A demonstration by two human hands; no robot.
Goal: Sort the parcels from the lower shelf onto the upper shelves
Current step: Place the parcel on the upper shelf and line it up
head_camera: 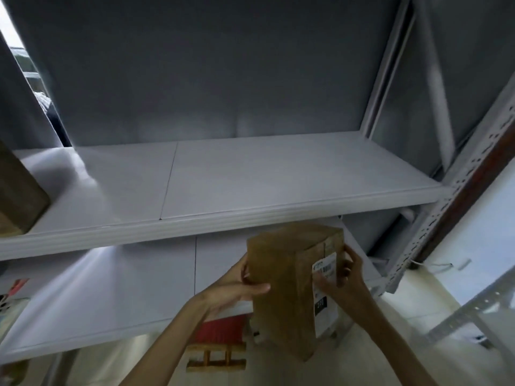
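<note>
**Both hands on one parcel, below the upper shelf**

Left hand (239, 282) and right hand (345, 277) clasp a tall brown parcel (289, 285) from either side at lower centre of frame, fingers curled round its edges; right thumb lies on the white shipping label (324, 291).

Step in hand, as I judge it — lifting the parcel to the upper shelf (250, 188), mid-frame. To do it well: keep the grip on both sides, raise the parcel above the shelf's front lip before pushing in, set it down flat with the label facing out.

Contents: upper shelf holds one brown box (19, 190) at far left — otherwise bare board shows. The shelf below (97, 296) shows something coloured at its left edge, too cropped to identify.
</note>
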